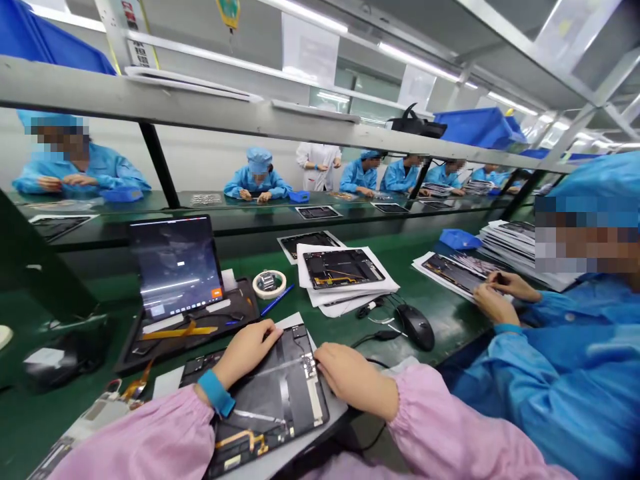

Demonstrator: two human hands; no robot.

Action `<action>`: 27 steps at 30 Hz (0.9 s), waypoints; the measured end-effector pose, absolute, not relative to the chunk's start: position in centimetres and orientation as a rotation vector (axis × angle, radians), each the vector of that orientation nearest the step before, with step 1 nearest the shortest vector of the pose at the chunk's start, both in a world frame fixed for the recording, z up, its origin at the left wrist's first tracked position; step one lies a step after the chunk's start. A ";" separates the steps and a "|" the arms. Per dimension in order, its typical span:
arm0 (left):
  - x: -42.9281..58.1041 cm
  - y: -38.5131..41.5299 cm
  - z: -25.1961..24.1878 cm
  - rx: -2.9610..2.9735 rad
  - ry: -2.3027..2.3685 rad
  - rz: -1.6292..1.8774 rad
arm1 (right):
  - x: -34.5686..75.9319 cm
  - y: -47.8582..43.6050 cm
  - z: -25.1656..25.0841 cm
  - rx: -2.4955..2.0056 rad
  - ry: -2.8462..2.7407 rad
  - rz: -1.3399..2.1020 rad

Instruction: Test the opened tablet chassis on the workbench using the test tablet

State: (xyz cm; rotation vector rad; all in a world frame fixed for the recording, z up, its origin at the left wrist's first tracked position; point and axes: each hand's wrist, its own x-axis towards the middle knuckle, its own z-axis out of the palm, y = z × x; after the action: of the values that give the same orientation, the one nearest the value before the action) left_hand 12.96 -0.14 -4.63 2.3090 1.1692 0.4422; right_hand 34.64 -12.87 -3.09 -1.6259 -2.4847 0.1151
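Note:
An opened tablet (273,400) with dark boards and flat cables lies on a white sheet in front of me. My left hand (246,350) rests on its upper left part with the fingers curled down onto the inner parts. My right hand (345,375) lies at the tablet's right edge, with the fingers pressed against that edge. Both arms are in pink sleeves, and a blue band sits on the left wrist. I cannot make out anything small held in either hand.
A lit tablet screen (175,265) stands propped in a black tray (190,327) behind. A tape roll (269,283), a blue pen (276,301), another opened tablet (343,268) on paper and a black mouse (416,327) lie to the right. A co-worker in blue (560,373) works at my right.

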 end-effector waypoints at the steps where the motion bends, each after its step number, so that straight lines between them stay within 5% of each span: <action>1: 12.9 -0.1 -4.7 2.302 1.174 0.422 | 34.6 -12.7 -3.2 -1.624 -2.510 0.130; 17: 12.2 0.7 -4.8 2.316 1.199 0.357 | 38.1 -14.3 -3.0 -1.344 -2.461 0.283; 27: 11.9 0.8 -5.1 2.333 1.186 0.374 | 37.6 -14.3 -3.7 -1.127 -2.685 -0.356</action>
State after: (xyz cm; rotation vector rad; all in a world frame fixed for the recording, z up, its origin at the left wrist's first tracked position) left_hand 11.93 0.83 -5.07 2.3331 1.1861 0.3738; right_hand 37.57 -14.29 -3.66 -1.1270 -2.6853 -0.3561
